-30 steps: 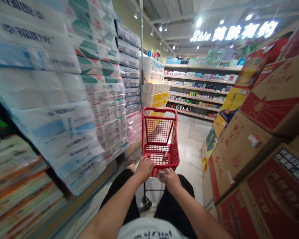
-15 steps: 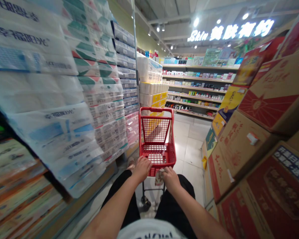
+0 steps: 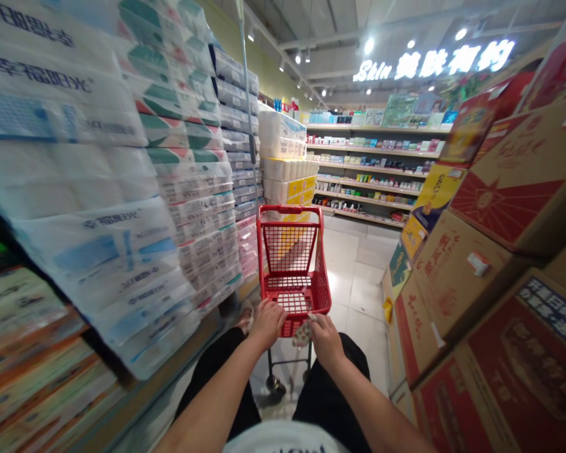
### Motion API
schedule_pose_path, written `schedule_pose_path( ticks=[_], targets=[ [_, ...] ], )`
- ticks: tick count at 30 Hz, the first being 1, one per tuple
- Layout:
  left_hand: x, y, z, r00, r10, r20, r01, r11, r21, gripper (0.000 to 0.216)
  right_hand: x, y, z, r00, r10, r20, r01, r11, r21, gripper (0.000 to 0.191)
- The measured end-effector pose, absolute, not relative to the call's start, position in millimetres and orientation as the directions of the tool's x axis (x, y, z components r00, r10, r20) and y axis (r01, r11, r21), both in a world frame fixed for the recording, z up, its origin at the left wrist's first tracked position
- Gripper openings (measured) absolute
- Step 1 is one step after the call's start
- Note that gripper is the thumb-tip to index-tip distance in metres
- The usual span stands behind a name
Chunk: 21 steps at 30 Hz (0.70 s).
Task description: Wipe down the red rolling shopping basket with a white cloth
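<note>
In the head view a red shopping cart (image 3: 327, 277) with a mesh basket stands straight ahead of me. Nothing shows inside the basket. My left hand (image 3: 268, 321) is closed over its near rim, fingers curled across the edge. Beside it my right hand (image 3: 325, 336) grips a small patterned cloth (image 3: 303, 333), light with dark spots, at the right end of the same rim. Part of the cloth dangles below the fingers. Whether the right fingers also grip the rim I cannot tell. Below the basket a caster wheel (image 3: 274, 382) shows between my legs.
On the left rise tall stacks of wrapped paper rolls (image 3: 70, 170) and tissue packs (image 3: 202, 207). Stacked cartons (image 3: 457, 270) line the right side. A tiled floor (image 3: 353, 277) runs between them towards shelves (image 3: 372, 170) of small goods. A thin metal pole (image 3: 248, 82) stands at left centre.
The cart has shifted slightly to the left and turned a little. Both hands keep their places at its near rim, and the cloth stays in the right one.
</note>
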<state>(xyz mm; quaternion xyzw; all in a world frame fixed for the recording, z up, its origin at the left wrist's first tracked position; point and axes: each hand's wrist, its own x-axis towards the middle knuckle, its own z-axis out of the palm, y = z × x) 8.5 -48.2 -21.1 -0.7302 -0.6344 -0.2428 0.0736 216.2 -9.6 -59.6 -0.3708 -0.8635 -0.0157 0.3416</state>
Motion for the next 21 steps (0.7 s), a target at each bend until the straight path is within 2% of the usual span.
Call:
schedule_pose_path(
  ticks=[3,8,13,17,21],
  targets=[
    [7.6,-48.3,-22.9,0.077,0.891,0.448,0.96,-0.188,0.208,0.032,217.0,-10.5,-60.2,-0.505,0.685,0.525,0.687,0.687,-0.236,0.024],
    [7.1,-48.2,-23.8,0.08,0.89,0.449,0.959,-0.192,0.21,0.031,220.9,-9.6,-61.8,-0.474,0.646,0.598,0.639,0.72,-0.271,0.026],
    [10.5,-47.8,-23.4,0.077,0.885,0.458,0.956,-0.197,0.22,0.031,228.2,-5.6,-63.5,-0.466,0.712,0.524,0.695,0.662,-0.28,0.021],
    [11.4,-47.0,-24.9,0.077,0.885,0.46,0.956,-0.197,0.22,0.031,233.5,-3.5,-65.0,-0.403,0.681,0.611,0.633,0.69,-0.351,0.033],
    [9.7,-47.4,-25.6,0.078,0.892,0.446,0.959,-0.19,0.211,0.032,234.9,-2.6,-67.6,-0.4,0.702,0.589,0.602,0.686,-0.408,0.037]
  ],
)
